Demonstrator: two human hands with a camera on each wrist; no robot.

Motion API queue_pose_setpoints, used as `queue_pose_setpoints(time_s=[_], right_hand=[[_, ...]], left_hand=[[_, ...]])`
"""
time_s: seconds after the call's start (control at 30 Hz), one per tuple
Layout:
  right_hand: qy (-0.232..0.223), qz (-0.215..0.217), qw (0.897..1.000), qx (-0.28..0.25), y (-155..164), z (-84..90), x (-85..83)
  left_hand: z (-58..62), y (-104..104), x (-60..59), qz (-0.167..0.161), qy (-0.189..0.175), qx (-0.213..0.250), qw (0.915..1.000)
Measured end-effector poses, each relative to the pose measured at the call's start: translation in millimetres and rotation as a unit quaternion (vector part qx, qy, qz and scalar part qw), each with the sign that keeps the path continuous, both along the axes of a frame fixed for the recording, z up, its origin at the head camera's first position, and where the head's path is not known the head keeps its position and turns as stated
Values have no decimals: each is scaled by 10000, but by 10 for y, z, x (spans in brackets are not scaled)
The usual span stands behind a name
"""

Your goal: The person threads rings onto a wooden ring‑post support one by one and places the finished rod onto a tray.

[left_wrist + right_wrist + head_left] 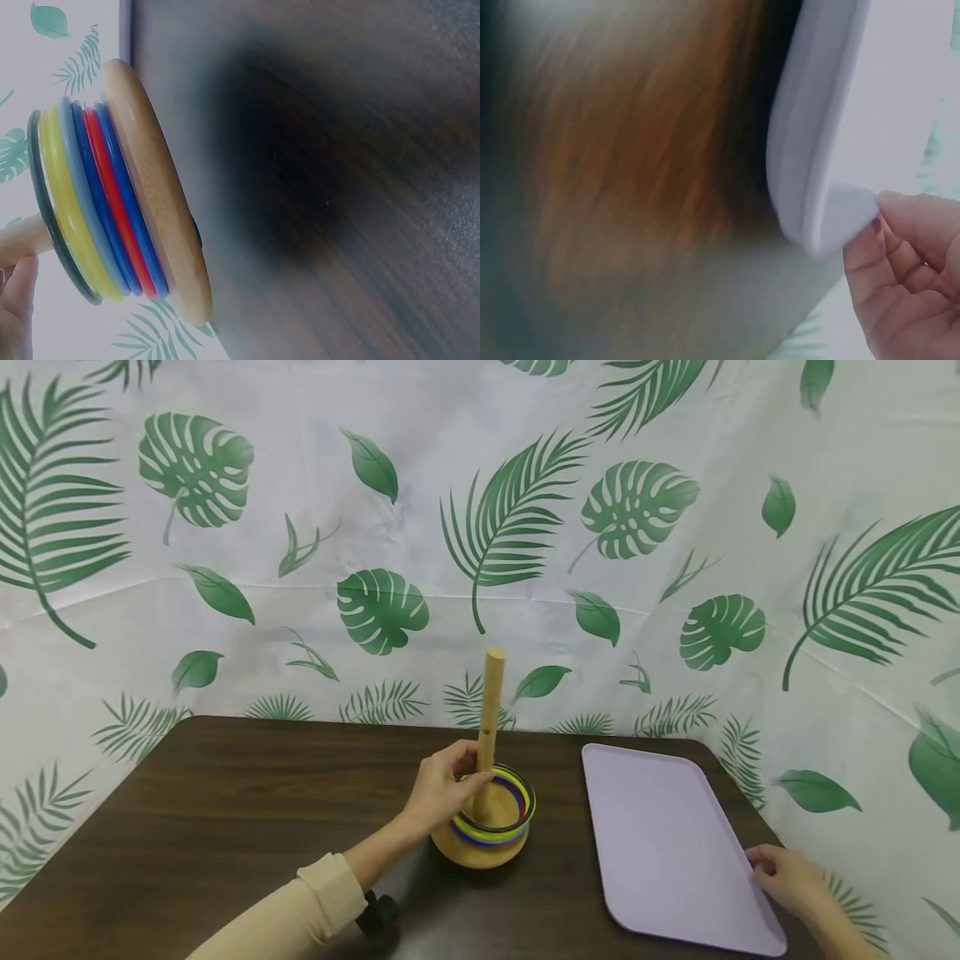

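My left hand (442,787) grips the upright wooden post (491,693) of a ring-toss stand, just above its rings. Around the foot of the post, several coloured rings (75,210) are stacked: black, yellow, light blue, blue and red show in the left wrist view. Under them is the round wooden base (161,187), with a dark shadow on the table beside it. At the right, my right hand (791,881) pinches the rim of a pale lilac tray (675,843) between thumb and fingers. The tray has a raised edge, and its top bears nothing.
A dark wood-grain table (285,802) lies below both things. Behind it and along the right hangs a white cloth (510,635) printed with green leaves. By my left wrist is a small black object (377,912).
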State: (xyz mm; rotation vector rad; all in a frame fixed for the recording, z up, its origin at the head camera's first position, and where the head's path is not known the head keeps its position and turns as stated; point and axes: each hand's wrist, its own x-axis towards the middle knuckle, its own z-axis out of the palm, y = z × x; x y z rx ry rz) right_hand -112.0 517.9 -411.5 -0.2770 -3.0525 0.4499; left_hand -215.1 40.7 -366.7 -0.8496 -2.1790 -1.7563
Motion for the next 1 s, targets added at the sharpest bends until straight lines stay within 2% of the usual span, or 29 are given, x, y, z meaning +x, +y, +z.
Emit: queue_pose_setpoints(time_s=[0.23, 0.4, 0.57, 0.77, 1.0], right_hand=[[40, 183, 9950, -986, -497, -12, -177], [133, 451, 9837, -1737, -929, -37, -296], [174, 839, 9701, -2271, -1335, -54, -394], [117, 1360, 9503, -2797, -1714, -92, -490], [53, 1403, 9391, -3136, -2020, -124, -557]], left_hand=[[72, -11, 1, 66, 62, -68, 9999], [102, -11, 1, 93, 90, -23, 9999], [139, -13, -7, 82, 115, 42, 9999], [166, -18, -17, 140, 92, 61, 9998], [131, -31, -31, 162, 89, 65, 9998]])
